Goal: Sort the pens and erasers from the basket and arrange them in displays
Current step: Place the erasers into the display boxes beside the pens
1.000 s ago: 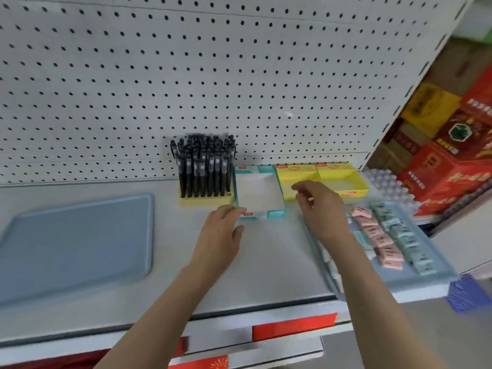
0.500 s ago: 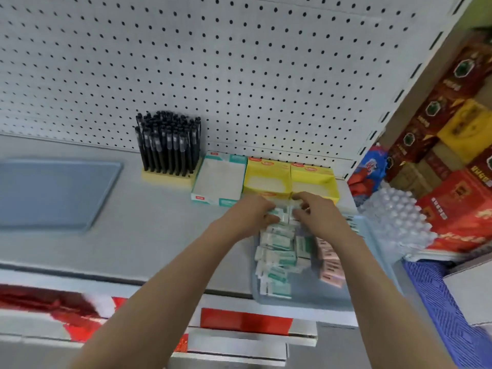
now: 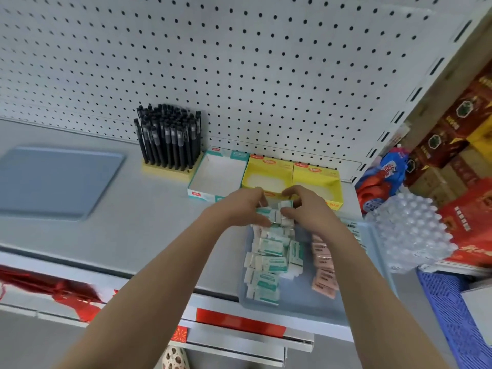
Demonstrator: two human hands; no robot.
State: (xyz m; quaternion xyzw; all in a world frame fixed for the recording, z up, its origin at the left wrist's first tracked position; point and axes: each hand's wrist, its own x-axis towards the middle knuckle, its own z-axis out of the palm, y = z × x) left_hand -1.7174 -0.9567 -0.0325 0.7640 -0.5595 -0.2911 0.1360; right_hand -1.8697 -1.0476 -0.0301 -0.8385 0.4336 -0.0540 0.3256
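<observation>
Pegboard wall (image 3: 239, 62) behind; grey shelf (image 3: 149, 225), open stretch mid-front. Blue tray (image 3: 53, 182) far left. Eraser tray (image 3: 300, 302) at right overhangs front lip. Black pens (image 3: 169, 139) upright at back, teal-white box (image 3: 218, 171) and yellow boxes (image 3: 269, 169) alongside. Left hand (image 3: 237, 209) and right hand (image 3: 308, 209) close together, both pinching green-banded erasers (image 3: 277, 215) over eraser tray's far end.

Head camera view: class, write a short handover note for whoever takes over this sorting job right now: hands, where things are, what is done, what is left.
Hands: left hand and right hand together grip the held erasers, a small green-and-white batch, over the far end of the blue tray.
Things: loose green erasers and pink erasers lie in that tray.
Done: pens stand in their yellow holder.
Left: the teal box and yellow boxes look unfilled; load the erasers by colour.
</observation>
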